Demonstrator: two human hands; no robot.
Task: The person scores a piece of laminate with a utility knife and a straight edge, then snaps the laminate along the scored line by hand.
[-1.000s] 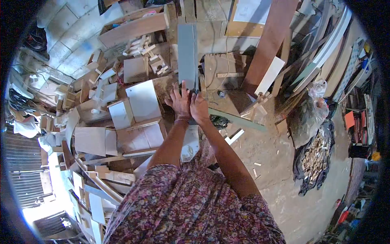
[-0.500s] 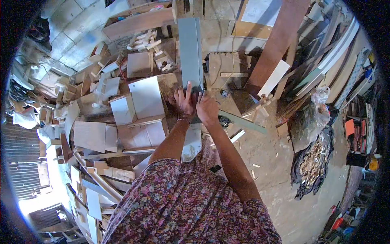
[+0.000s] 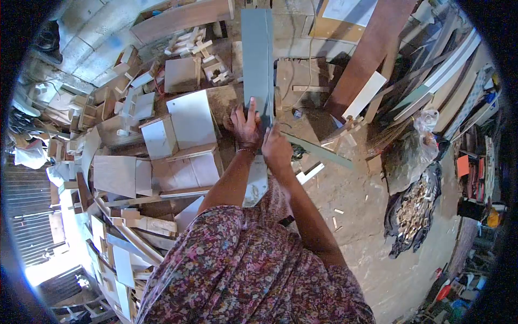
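A long grey board (image 3: 257,54) runs away from me in the middle of the view. My left hand (image 3: 245,127) lies on its near part, index finger stretched forward and the other fingers spread over the left side. Closed at the board's right edge is my right hand (image 3: 277,150), its fingers bunched together. Whatever it grips is hidden by the fingers. Below the hands, a pale panel (image 3: 256,186) shows close to my body. A narrow green-grey strip (image 3: 321,151) slants away to the right of my right hand.
White-faced wooden boxes (image 3: 191,121) stand to the left, with stacked offcuts behind. A reddish-brown plank (image 3: 367,59) leans at the back right beside long strips (image 3: 440,75). Wood scraps (image 3: 415,210) lie on dark plastic on the floor at right.
My right hand has slid toward me along the board's right edge. My left hand keeps nearly the same place on the board. The whole view has shifted slightly.
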